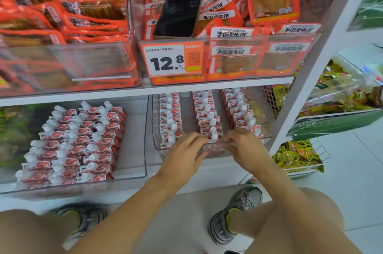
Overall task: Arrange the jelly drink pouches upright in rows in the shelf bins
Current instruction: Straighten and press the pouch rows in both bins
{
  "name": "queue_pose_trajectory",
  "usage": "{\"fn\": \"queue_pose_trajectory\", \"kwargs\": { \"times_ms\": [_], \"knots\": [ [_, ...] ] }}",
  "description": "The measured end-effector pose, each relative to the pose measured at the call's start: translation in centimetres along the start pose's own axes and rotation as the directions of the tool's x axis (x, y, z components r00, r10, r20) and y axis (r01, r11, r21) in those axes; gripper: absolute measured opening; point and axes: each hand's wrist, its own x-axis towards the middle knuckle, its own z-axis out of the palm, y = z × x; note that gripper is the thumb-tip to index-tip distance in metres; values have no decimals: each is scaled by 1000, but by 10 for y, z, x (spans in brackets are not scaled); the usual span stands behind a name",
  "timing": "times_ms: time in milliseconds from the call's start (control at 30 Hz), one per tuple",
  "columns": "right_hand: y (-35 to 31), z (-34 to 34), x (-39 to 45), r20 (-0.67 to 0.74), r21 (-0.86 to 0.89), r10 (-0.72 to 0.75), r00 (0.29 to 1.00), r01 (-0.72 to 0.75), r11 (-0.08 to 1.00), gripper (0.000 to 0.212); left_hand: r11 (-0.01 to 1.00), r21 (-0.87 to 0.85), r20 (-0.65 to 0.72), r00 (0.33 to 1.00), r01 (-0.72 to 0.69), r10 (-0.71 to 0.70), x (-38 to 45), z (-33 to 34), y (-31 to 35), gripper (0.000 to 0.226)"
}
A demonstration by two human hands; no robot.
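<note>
Two hands: both at the front wall of the right clear bin (267, 136) on the lower shelf (132, 94).
Left hand (184, 156): grip with fingers curled over the bin's front edge, touching the front pouch of the middle row.
Right hand (247, 145): grip likewise curled over that edge.
Jelly drink pouches (209, 116): upright in three rows inside this bin.
Left bin (143, 175): more pouches, three leaning rows.
Upper shelf: phone (179, 12) lying on orange snack packs (273, 4); price tag (165, 59) below it.

Two clear lower bins (244, 143), three pouch rows (209, 116) in each; one phone (179, 13); one price tag (165, 59).
</note>
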Motion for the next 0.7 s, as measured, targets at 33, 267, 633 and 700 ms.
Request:
{"fn": "queue_pose_trajectory", "kwargs": {
  "times_ms": [33,267,633,700],
  "knots": [
    [-4,-4,-3,6,-83,13,1000,-13,997,25,999,-2,-49,998,-46,46,-9,-16,2,24],
    [-151,-8,-26,-222,116,-441,869,473,873,22,969,190,-124,983,158,-136,-121,-145,-104,39],
    [-234,80,26,355,-74,-541,762,600,797,28,935,300,252,929,189,-269,-140,-163,-183,48],
    [-238,72,28,409,-80,-491,769,566,821,15,956,251,302,926,153,-228,-137,-164,-185,54]
  ]
}}
